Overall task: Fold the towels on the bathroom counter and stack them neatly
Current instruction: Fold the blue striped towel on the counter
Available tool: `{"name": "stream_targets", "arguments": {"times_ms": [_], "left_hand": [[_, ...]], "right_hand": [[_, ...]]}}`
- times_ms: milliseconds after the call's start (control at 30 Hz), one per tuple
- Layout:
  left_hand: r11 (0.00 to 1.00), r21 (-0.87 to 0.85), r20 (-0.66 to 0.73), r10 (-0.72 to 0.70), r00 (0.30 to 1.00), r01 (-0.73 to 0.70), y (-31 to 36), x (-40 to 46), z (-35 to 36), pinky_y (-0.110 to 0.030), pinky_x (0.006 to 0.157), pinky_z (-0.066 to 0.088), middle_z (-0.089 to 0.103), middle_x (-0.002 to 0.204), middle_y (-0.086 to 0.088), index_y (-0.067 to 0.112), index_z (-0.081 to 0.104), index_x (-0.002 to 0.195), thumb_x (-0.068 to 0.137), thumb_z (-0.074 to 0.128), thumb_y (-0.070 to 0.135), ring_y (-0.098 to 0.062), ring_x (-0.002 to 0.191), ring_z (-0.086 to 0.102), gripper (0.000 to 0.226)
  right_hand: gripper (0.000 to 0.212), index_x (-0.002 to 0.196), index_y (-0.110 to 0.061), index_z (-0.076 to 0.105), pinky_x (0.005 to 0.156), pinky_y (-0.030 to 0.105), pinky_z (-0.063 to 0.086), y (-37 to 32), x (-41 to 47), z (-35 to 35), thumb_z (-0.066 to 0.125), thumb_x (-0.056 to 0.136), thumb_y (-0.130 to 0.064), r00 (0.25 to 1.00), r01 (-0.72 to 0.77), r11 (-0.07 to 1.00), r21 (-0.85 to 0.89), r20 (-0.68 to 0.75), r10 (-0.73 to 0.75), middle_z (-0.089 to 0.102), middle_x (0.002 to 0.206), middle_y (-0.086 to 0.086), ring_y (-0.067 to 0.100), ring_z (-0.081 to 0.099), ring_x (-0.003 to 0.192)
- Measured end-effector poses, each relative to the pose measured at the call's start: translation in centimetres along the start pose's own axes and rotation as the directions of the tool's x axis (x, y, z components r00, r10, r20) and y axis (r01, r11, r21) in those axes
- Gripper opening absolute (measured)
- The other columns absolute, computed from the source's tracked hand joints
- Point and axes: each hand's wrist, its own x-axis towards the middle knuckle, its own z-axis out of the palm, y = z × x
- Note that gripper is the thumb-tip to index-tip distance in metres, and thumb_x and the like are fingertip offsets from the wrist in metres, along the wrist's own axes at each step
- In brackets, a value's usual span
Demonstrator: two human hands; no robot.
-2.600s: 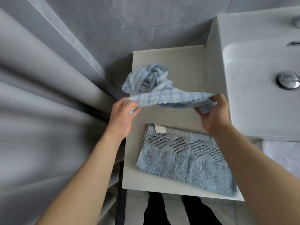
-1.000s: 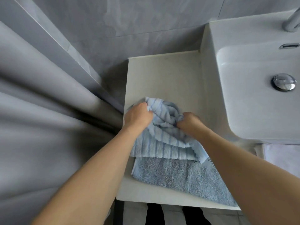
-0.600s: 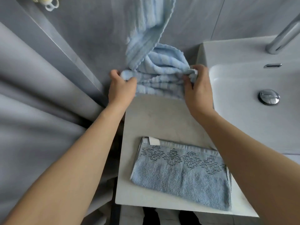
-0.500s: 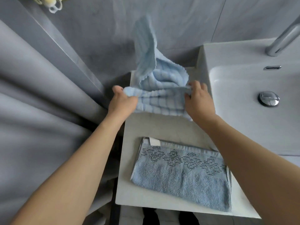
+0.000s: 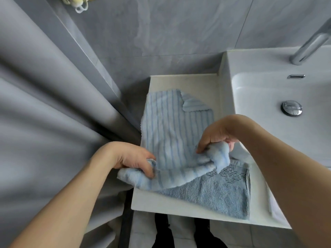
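Both hands, left hand (image 5: 133,159) and right hand (image 5: 214,136), gripped the striped towel (image 5: 172,129), newly spread beside the sink (image 5: 268,111), ready for folding.

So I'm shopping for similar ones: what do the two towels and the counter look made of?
Striped towel: soft ribbed terry, probably cotton, going by its raised pale-blue ridges and limp drape. Folded towel: looped terry pile, matte, with a flat woven patterned band. Counter: smooth off-white slab with a slight sheen, maybe stone or composite; the pictures leave it open.
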Motion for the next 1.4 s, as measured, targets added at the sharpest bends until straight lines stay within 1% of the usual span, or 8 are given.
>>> {"name": "stream_targets", "arguments": {"times_ms": [167,300,500,667,733,933,1267,1400], "left_hand": [[0.998,0.030,-0.442,-0.037,0.897,0.055,-0.1,3.9,-3.1,-0.033,0.058,0.050,0.065,0.088,-0.008,0.019,0.062,0.085,0.088,0.063,0.020,-0.025,0.079,0.064,0.003],[0.997,0.042,-0.876,0.065,0.477,-0.059,-0.1,7.9,-8.4,-0.033,0.058,0.041,0.060,0.078,-0.007,0.011,0.055,0.079,0.091,0.047,0.027,-0.028,0.074,0.059,0.021],[0.972,0.123,-0.986,0.143,0.090,-0.198,0.2,17.3,-14.1,-0.045,0.084,0.048,0.063,0.102,-0.015,0.008,0.063,0.100,0.084,0.051,0.012,-0.036,0.096,0.057,0.021],[0.946,0.292,-0.956,0.292,0.019,0.143,-1.6,24.0,-11.4,-0.043,0.084,0.040,0.058,0.108,-0.007,0.016,0.061,0.102,0.080,0.055,0.021,-0.032,0.098,0.050,0.023],[0.947,0.293,-0.954,0.299,-0.027,0.133,-1.7,24.1,-11.5,-0.043,0.085,0.039,0.057,0.105,-0.008,0.014,0.059,0.100,0.081,0.058,0.017,-0.030,0.096,0.048,0.019],[0.940,0.324,-0.944,0.328,-0.026,0.107,-1.5,23.7,-11.3,-0.042,0.085,0.039,0.056,0.104,-0.011,0.010,0.057,0.100,0.082,0.057,0.010,-0.030,0.096,0.046,0.018],[0.947,0.323,-0.943,0.322,-0.090,0.004,-1.4,24.0,-11.7,-0.042,0.087,0.039,0.058,0.103,-0.012,0.006,0.056,0.104,0.083,0.050,0.012,-0.028,0.096,0.044,0.023],[0.943,0.330,-0.939,0.322,-0.118,-0.051,-1.7,24.2,-12.0,-0.038,0.085,0.036,0.057,0.096,-0.010,0.005,0.055,0.098,0.084,0.047,0.016,-0.027,0.091,0.044,0.019]], "right_hand": [[0.018,0.069,-0.013,0.040,0.046,0.016,0.020,-0.4,2.6,-2.7,0.041,0.085,-0.005,0.933,0.076,0.995,0.070,-0.357,-0.046,0.031,0.050,0.003,0.012,0.025,0.043],[0.018,0.074,-0.005,0.054,0.050,0.026,0.042,-2.3,5.9,-6.1,0.048,0.091,-0.003,0.804,0.198,0.979,0.048,-0.579,-0.134,0.054,0.067,0.012,0.023,0.051,0.056],[0.030,0.071,-0.010,0.057,0.063,0.026,0.035,-3.2,13.9,-6.8,0.045,0.093,-0.027,0.646,0.204,0.946,-0.250,-0.692,-0.322,0.056,0.079,0.006,0.024,0.052,0.084],[0.045,0.071,-0.009,0.069,0.073,0.039,0.043,-0.7,18.9,-4.3,0.042,0.078,-0.043,0.356,0.179,0.781,-0.598,-0.701,-0.618,0.059,0.083,0.009,0.034,0.056,0.082],[0.043,0.077,-0.007,0.070,0.077,0.044,0.048,0.1,18.9,-5.0,0.042,0.079,-0.040,0.347,0.150,0.771,-0.619,-0.697,-0.627,0.061,0.091,0.012,0.037,0.059,0.084],[0.042,0.130,0.002,0.052,0.117,0.045,0.016,1.1,15.8,-12.4,0.044,0.093,-0.017,0.299,-0.217,0.940,-0.265,-0.934,-0.194,0.021,0.157,0.014,0.034,0.017,0.143],[0.030,0.112,-0.005,0.061,0.091,0.043,0.037,-2.5,20.5,-15.8,0.049,0.085,-0.011,0.111,-0.010,1.000,-0.020,-0.994,-0.019,0.051,0.121,0.019,0.039,0.046,0.111],[0.024,0.093,-0.001,0.062,0.069,0.044,0.040,-0.8,22.8,-17.0,0.048,0.082,-0.017,-0.096,-0.034,0.990,-0.136,-0.986,-0.138,0.058,0.096,0.024,0.041,0.055,0.088]]}}
